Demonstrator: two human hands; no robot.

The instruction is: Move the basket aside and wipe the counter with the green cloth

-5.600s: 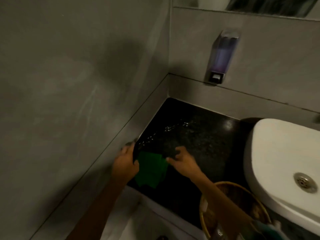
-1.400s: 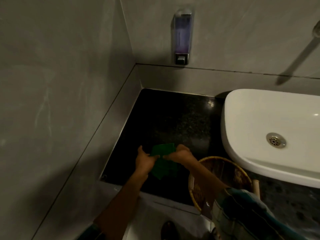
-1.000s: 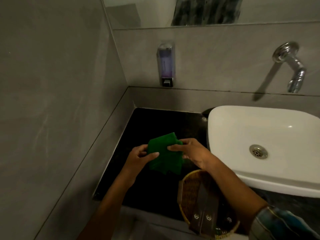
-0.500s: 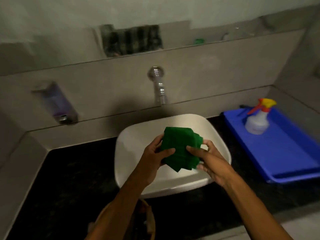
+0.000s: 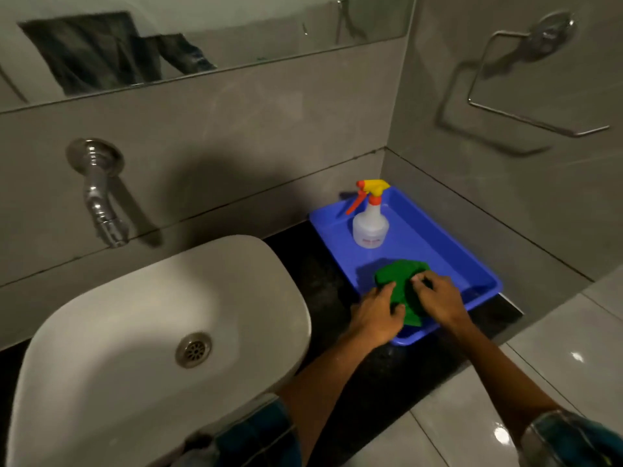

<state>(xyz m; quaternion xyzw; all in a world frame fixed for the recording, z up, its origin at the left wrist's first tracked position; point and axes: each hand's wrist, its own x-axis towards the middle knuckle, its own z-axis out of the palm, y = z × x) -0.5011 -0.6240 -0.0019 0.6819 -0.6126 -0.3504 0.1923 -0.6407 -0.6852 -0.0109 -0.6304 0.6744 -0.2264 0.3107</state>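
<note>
Now both hands are at the tray, cloth going down in it.
Left hand (image 5: 377,315) and right hand (image 5: 438,298) each pinch the bunched green cloth (image 5: 401,284), low over the near end of the blue tray (image 5: 472,264); 1.4 s ago they held it over the counter (image 5: 323,264) left of the sink (image 5: 135,315). Wiping looks finished and this is stow-away. Basket out of view. Spray bottle (image 5: 370,220) stands at the tray's far end; its red label print is too small to read.
</note>
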